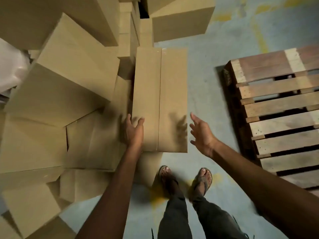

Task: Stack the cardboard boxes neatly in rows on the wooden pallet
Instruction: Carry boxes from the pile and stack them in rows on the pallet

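Many cardboard boxes [69, 75] lay heaped on the left, tilted at odd angles and leaning on one another, with a crumpled white plastic sheet [12, 66] showing at the far left edge behind them. Just right of the heap, a long box [160, 94] sat flat with a taped seam running down its top face, its left side close against the pile and its right side bordering bare floor [207, 83]. The left hand [134, 131] rested on that box's near left corner, thumb laid across the top face and the fingers, fairly straight, reaching down the left side; no firm clasp showed. The right hand [201, 133] hovered just beside the box's right edge, apart from it, fingers spread wide and holding nothing, its shadow falling on the cardboard. Below the hands stood two feet in sandals [202, 178] under dark trousers [174, 218], near the box's closest end. More boxes were stacked at the top centre. The floor was blue-grey concrete with worn yellow paint marks [259, 37]. Farthest right lay the wooden pallet [279, 107], well apart from the long box, its slats bare and dark gaps visible between them.
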The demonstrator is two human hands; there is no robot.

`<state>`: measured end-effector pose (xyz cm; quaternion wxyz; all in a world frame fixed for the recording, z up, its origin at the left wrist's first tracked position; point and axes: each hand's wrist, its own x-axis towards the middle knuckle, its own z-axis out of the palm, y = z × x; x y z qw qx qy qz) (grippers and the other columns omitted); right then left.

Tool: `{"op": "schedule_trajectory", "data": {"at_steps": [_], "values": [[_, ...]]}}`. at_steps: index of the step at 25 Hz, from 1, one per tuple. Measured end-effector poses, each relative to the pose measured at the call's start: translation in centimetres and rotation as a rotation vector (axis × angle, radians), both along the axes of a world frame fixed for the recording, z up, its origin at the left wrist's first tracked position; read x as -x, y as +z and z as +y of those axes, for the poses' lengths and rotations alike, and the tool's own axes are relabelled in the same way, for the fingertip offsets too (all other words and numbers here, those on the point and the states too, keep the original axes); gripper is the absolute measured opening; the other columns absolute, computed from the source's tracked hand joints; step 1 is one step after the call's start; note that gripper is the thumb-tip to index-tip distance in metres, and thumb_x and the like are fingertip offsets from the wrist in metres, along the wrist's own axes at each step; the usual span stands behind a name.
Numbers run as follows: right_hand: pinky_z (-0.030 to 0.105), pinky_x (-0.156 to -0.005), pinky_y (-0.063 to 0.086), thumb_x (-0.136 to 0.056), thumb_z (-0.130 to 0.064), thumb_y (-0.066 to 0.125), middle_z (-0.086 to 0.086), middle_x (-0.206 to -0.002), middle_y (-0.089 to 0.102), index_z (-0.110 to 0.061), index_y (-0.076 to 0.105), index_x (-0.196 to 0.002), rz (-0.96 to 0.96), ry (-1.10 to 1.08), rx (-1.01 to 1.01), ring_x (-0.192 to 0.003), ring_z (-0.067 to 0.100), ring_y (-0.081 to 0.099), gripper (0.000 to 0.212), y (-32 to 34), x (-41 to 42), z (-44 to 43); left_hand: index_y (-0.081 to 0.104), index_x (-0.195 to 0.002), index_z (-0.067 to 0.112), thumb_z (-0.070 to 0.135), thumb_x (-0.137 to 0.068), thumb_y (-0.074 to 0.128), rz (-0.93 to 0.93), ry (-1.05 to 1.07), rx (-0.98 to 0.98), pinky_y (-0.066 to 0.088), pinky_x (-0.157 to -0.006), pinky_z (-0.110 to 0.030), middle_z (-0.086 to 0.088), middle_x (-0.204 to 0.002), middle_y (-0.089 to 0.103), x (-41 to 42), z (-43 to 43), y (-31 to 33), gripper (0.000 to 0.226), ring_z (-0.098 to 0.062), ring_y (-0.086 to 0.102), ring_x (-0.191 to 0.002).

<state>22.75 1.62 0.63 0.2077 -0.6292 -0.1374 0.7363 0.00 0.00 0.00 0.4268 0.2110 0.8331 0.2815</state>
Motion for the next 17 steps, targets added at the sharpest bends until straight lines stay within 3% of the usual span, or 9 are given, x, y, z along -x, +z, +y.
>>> {"op": "schedule_trajectory", "data": {"at_steps": [2, 4, 6, 9, 11, 14, 17], "values": [[0.052, -0.117, 0.028, -0.098, -0.06, 0.052, 0.0, -0.17, 0.019, -0.035, 0.015, -0.163, -0.097, 0.06, -0.019, -0.146, 0.026, 0.034, 0.08, -2.2, 1.9, 0.4, 0.026, -0.161, 0.029, 0.052, -0.089, 0.067, 0.082, -0.047, 0.088, 0.029, -0.12, -0.048, -0.002, -0.166, 0.03, 1.2, 0.4, -3.1, 0.086, -0.033, 0.032, -0.15], [0.044, -0.097, 0.044, -0.1, -0.052, 0.055, 0.007, -0.168, 0.022, -0.03, 0.011, -0.163, -0.096, 0.075, -0.038, -0.128, 0.028, 0.046, 0.08, -3.2, 3.3, 0.8, 0.021, -0.163, 0.029, 0.055, -0.091, 0.066, 0.055, -0.069, 0.191, 0.024, -0.122, -0.052, -0.003, -0.168, 0.025, 1.7, 0.4, -4.2, 0.089, -0.037, 0.026, -0.152], [0.044, -0.099, 0.042, -0.101, -0.05, 0.055, 0.007, -0.168, 0.021, -0.032, 0.008, -0.164, -0.088, 0.012, 0.019, -0.141, 0.032, 0.039, 0.081, -4.4, 3.5, 1.4, 0.025, -0.162, 0.026, 0.051, -0.098, 0.06, 0.003, -0.087, 0.207, 0.026, -0.121, -0.045, -0.004, -0.167, 0.028, 1.7, 0.7, -5.5, 0.078, -0.035, 0.027, -0.151], [0.052, -0.108, 0.038, -0.09, -0.069, 0.055, 0.0, -0.141, 0.051, -0.033, 0.053, -0.143, -0.04, 0.009, 0.144, -0.128, 0.026, 0.049, 0.064, -5.0, 0.9, 3.3, 0.048, -0.151, 0.022, 0.059, -0.1, 0.05, -0.075, -0.135, 0.101, 0.033, -0.108, -0.032, -0.004, -0.153, 0.049, 2.5, 2.4, -4.8, 0.062, -0.03, 0.045, -0.14], [0.067, -0.109, 0.03, -0.088, -0.072, 0.052, -0.009, -0.14, 0.049, -0.042, 0.051, -0.145, 0.049, 0.017, 0.177, -0.133, 0.028, 0.045, 0.064, -4.8, -1.5, 5.1, 0.055, -0.144, 0.027, 0.079, -0.089, 0.043, -0.161, -0.202, 0.152, 0.037, -0.111, -0.041, 0.0, -0.144, 0.056, 3.5, 4.6, -3.5, 0.077, -0.031, 0.053, -0.131], [0.069, -0.097, 0.038, -0.093, -0.052, 0.059, -0.005, -0.142, 0.049, -0.034, 0.053, -0.142, 0.013, 0.135, 0.157, -0.129, 0.032, 0.047, 0.052, -3.2, -2.7, 7.8, 0.05, -0.146, 0.025, 0.08, -0.09, 0.042, -0.261, -0.256, 0.25, 0.041, -0.108, -0.058, -0.003, -0.133, 0.057, 4.2, 8.2, -1.9, 0.08, -0.036, 0.055, -0.124], [0.057, -0.099, 0.042, -0.089, -0.025, 0.068, 0.005, -0.139, 0.052, -0.023, 0.056, -0.138, -0.146, 0.211, 0.178, -0.113, 0.03, 0.053, 0.051, -2.4, -2.3, 9.2, 0.055, -0.141, 0.017, 0.073, -0.09, 0.051, -0.19, -0.328, 0.302, 0.05, -0.099, -0.058, -0.013, -0.133, 0.062, 3.4, 10.7, 0.2, 0.076, -0.043, 0.061, -0.117]]}}
